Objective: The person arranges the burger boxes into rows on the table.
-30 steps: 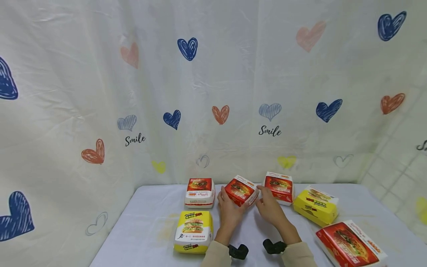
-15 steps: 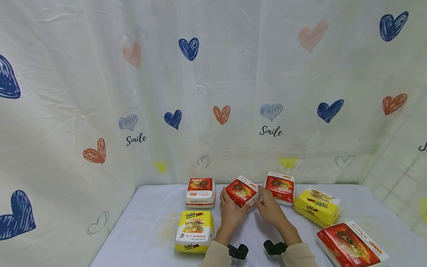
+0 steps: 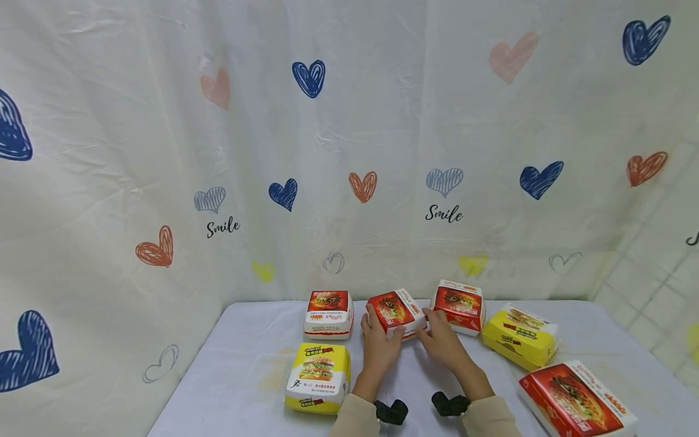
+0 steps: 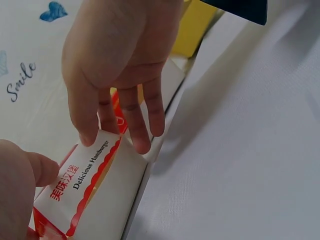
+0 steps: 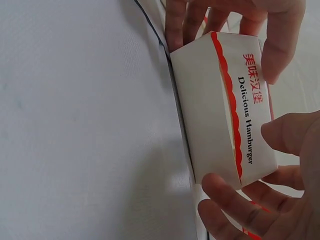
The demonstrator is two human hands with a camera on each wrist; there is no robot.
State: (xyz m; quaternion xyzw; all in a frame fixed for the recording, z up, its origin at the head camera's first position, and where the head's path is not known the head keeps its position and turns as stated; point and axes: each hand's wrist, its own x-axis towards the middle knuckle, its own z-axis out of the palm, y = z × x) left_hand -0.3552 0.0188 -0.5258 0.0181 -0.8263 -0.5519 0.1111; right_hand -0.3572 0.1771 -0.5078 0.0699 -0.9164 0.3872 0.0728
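Observation:
Between both hands is a red and white hamburger box (image 3: 394,308) near the back of the table. Its white side, printed "Delicious Hamburger", faces me in the left wrist view (image 4: 82,172) and the right wrist view (image 5: 240,105). My left hand (image 3: 380,347) holds the box's left side, thumb on the near white face. At the other end my right hand (image 3: 441,341) grips the right corner, its thumb on the near edge and fingers round the side. The box's underside is hidden.
A red-topped box (image 3: 329,315) and a yellow box (image 3: 317,377) stand on the left. On the right are another red box (image 3: 459,306), a yellow box (image 3: 520,337) and a larger-looking red box (image 3: 576,397). A heart-printed curtain (image 3: 382,121) hangs behind the table (image 3: 229,364).
The held box has turned to sit squarer to the back edge, showing more of its near white side. Fingers of both hands have shifted slightly with it. The other boxes stay put.

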